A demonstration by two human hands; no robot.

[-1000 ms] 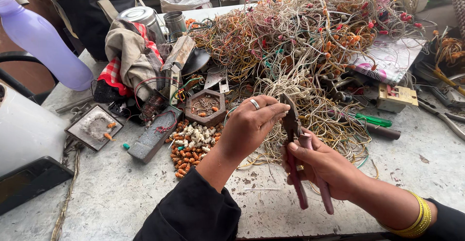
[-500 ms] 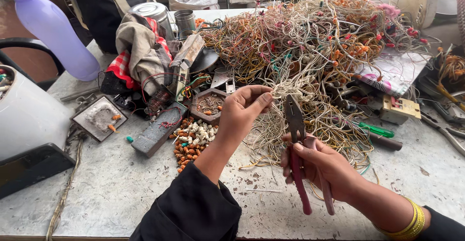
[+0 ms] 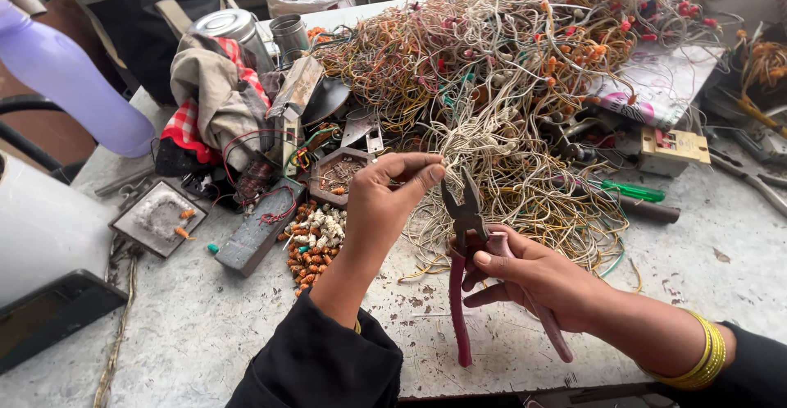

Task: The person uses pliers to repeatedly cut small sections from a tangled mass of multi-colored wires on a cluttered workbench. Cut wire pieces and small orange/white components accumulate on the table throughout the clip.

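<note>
My left hand (image 3: pixel 392 196) pinches a thin pale wire (image 3: pixel 484 141) between thumb and fingertips, just left of the plier jaws. My right hand (image 3: pixel 525 275) grips a pair of pliers (image 3: pixel 466 254) with dark red handles, jaws open and pointing up beside the pinched wire. The wire runs up into a big tangled heap of thin wires (image 3: pixel 525 72) with orange and red bits. Black sleeves cover both arms, and yellow bangles (image 3: pixel 707 349) sit on my right wrist.
A pile of small orange and white caps (image 3: pixel 316 240) lies left of my left hand, near a hexagonal dish (image 3: pixel 338 177). Cloth, metal cans, a lilac bottle (image 3: pixel 70 88), a green-handled screwdriver (image 3: pixel 631 191) and a switch box (image 3: pixel 674 150) crowd the worn table.
My left hand has risen and pulled the wire up toward the heap. The pliers' jaws have opened beside it and my right hand shifted slightly left.
</note>
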